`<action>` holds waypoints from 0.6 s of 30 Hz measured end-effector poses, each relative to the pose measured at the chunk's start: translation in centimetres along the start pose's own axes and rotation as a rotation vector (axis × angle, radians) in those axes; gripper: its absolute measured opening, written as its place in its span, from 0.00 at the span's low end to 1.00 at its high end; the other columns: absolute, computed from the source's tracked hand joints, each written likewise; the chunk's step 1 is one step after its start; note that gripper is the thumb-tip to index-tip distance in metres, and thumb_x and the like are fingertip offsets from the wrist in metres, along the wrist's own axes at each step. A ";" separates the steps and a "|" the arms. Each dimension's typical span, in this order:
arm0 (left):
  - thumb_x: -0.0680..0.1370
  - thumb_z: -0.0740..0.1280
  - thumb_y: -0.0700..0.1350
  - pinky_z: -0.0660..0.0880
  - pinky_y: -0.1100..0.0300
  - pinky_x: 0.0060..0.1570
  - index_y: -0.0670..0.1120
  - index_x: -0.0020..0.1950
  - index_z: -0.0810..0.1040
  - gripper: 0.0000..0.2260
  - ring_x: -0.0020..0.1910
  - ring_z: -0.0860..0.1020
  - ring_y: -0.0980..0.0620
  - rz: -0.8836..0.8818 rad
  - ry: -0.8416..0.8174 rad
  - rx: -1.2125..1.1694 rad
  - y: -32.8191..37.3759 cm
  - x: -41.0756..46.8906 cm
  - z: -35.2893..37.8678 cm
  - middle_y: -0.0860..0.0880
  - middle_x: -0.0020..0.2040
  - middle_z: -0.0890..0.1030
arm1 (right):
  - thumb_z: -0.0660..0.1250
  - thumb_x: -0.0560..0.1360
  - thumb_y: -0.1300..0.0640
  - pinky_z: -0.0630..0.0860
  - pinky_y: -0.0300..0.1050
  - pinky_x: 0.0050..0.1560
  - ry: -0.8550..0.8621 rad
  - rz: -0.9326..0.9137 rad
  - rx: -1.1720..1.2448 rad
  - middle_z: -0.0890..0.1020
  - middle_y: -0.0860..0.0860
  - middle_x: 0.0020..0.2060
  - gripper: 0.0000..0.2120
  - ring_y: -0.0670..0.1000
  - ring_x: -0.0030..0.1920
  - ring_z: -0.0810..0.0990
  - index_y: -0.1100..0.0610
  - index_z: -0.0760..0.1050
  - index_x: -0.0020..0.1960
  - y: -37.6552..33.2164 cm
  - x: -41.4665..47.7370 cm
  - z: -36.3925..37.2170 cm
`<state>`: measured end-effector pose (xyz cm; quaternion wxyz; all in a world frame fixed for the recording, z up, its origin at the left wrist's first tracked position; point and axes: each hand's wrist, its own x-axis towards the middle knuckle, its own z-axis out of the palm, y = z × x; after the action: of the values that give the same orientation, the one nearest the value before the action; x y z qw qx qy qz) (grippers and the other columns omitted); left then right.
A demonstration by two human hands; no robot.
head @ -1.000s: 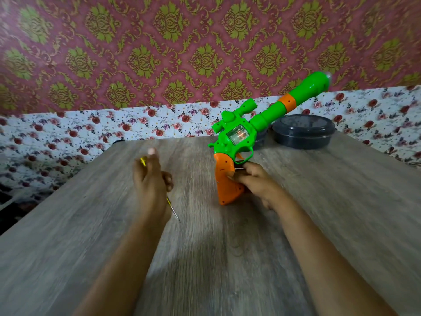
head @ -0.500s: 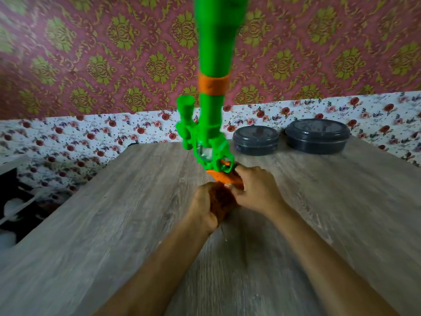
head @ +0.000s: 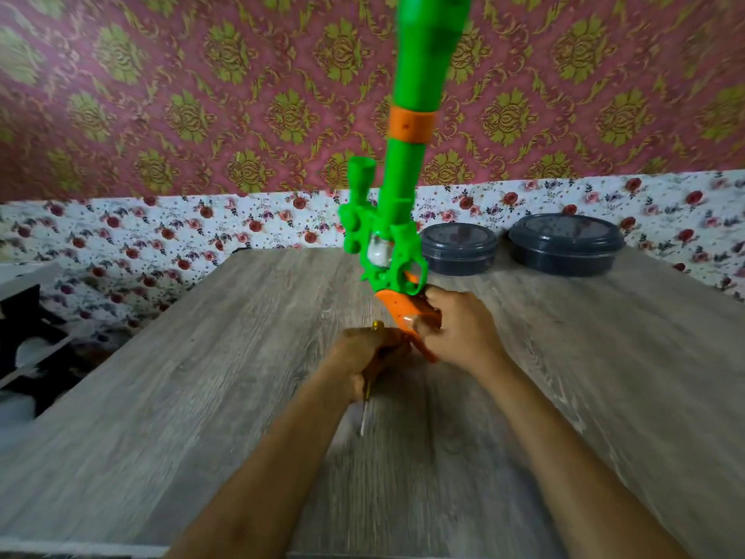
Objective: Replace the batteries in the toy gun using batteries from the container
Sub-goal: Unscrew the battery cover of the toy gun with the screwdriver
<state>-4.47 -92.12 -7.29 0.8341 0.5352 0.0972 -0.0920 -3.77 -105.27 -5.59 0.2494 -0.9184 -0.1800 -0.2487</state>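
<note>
The right hand (head: pixel 463 332), grip clamped on the gun (head: pixel 403 187) handle, points its barrel up. The left hand (head: pixel 371 357), grip clamped, holds a screwdriver (head: pixel 364 413).

Glossy green and orange plastic is seen on the toy gun (head: pixel 403 219). Matt grey wood grain is shown by the table (head: pixel 604 377); smooth dark plastic by both containers (head: pixel 459 248).

Green toy gun (head: pixel 407 183), orange band, orange grip within right fingers (head: pixel 443 300); yellow screwdriver (head: pixel 367 391) within left fingers (head: pixel 387 342); grey woodgrain desk (head: pixel 201 397) beneath; dark grey containers (head: pixel 458 252) (head: pixel 564 246) beyond.
</note>
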 end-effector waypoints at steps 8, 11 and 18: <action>0.62 0.74 0.44 0.72 0.63 0.36 0.38 0.41 0.84 0.13 0.32 0.77 0.53 0.075 -0.060 1.178 3.6 1.2 -3.6 0.40 0.35 0.82 | 0.69 0.71 0.60 0.76 0.51 0.49 -0.078 0.266 0.582 0.84 0.58 0.45 0.10 0.54 0.45 0.81 0.64 0.79 0.49 1.8 0.7 1.4; 0.69 0.73 0.38 0.79 0.60 0.43 0.36 0.50 0.83 0.12 0.37 0.82 0.51 0.136 0.063 1.511 6.0 1.6 -4.1 0.39 0.43 0.84 | 0.70 0.66 0.53 0.76 0.54 0.50 -0.117 0.336 0.673 0.85 0.57 0.43 0.14 0.54 0.45 0.81 0.62 0.80 0.47 1.5 0.6 2.1; 0.71 0.71 0.39 0.71 0.62 0.37 0.40 0.47 0.83 0.07 0.45 0.78 0.49 0.255 0.313 1.613 7.9 2.9 -8.5 0.42 0.44 0.81 | 0.68 0.72 0.62 0.72 0.41 0.46 -0.213 0.372 0.891 0.82 0.55 0.46 0.10 0.47 0.44 0.77 0.61 0.79 0.54 -0.2 -0.2 3.1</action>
<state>-0.24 -81.25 -4.63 0.1754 0.9823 0.0550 0.0372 -2.93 -103.45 -7.95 0.6380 -0.7595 -0.1265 -0.0037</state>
